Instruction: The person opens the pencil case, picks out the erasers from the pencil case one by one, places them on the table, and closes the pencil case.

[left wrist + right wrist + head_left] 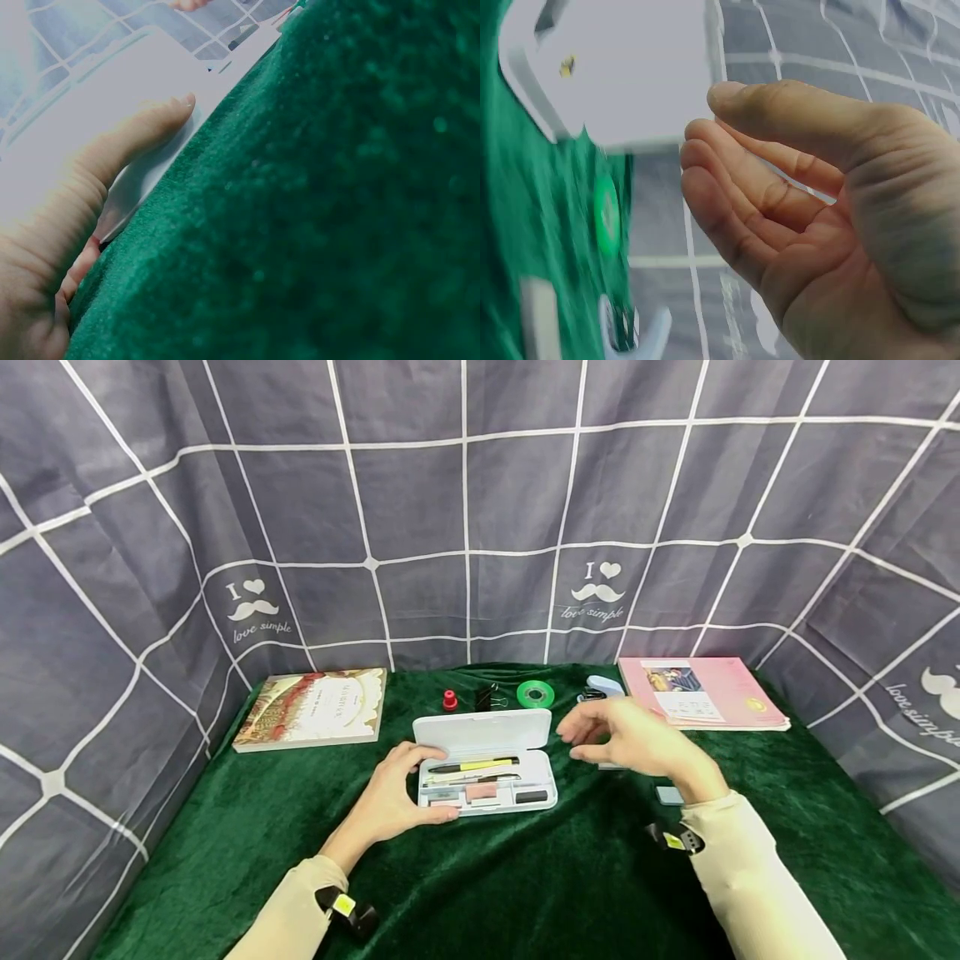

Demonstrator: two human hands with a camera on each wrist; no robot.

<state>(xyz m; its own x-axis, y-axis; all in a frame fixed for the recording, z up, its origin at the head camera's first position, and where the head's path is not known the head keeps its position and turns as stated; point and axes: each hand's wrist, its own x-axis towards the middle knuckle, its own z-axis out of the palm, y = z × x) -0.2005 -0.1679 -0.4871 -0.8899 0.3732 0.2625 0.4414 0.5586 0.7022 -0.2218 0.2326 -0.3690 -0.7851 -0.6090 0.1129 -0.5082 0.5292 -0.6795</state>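
Observation:
A white pencil case (487,810) lies on the green cloth with its lid (483,732) raised. Inside are a yellow-and-black pen (480,765), more slim writing tools, a pink eraser (481,792) and a black block (531,797). My left hand (393,789) grips the case's left end, thumb along the front edge and fingers at the back; in the left wrist view its thumb (154,127) lies against the white side. Just right of the case, my right hand (633,739) hovers with loosely bent fingers and holds nothing, as the right wrist view of the hand (802,202) confirms.
Behind the case stand a red cap-like piece (450,700), a black binder clip (487,698), a roll of green tape (536,694) and a pale blue stapler (604,685). A book (311,708) lies left, pink folders (720,689) right. A small light-blue block (669,796) sits below the right wrist.

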